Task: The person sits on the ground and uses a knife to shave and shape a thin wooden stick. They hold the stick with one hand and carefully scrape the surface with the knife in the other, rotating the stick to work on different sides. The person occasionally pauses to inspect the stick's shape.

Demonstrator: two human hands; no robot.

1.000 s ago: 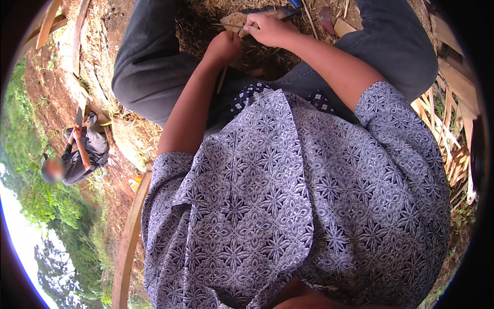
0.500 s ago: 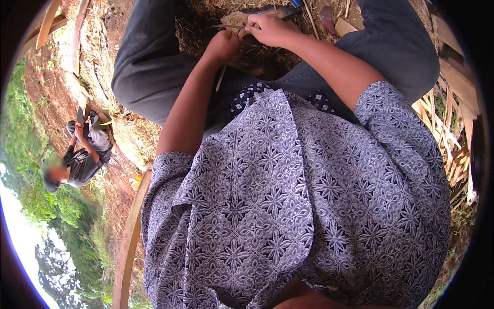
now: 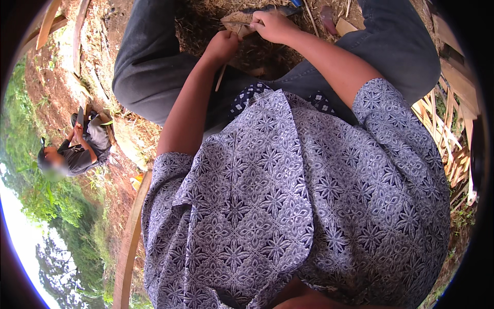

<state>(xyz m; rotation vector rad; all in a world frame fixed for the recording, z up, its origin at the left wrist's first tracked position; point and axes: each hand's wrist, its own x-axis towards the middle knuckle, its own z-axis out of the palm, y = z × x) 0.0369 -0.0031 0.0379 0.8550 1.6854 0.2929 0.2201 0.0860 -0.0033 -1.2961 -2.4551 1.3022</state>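
Mostly one view here, head camera looking down: your left hand (image 3: 221,46) is clenched around a thin pale strip (image 3: 221,77) that hangs down from the fist, and your right hand (image 3: 272,26) grips a flat pale piece of wood (image 3: 234,21) at the top edge, with a dark blade (image 3: 267,9) just above the knuckles. Whether that hand holds the blade too, I cannot tell. Judging by the cut slats (image 3: 447,134) piled at your right, some splitting looks done; this piece seems mid-way. Another person (image 3: 77,149) sits well apart on the left.
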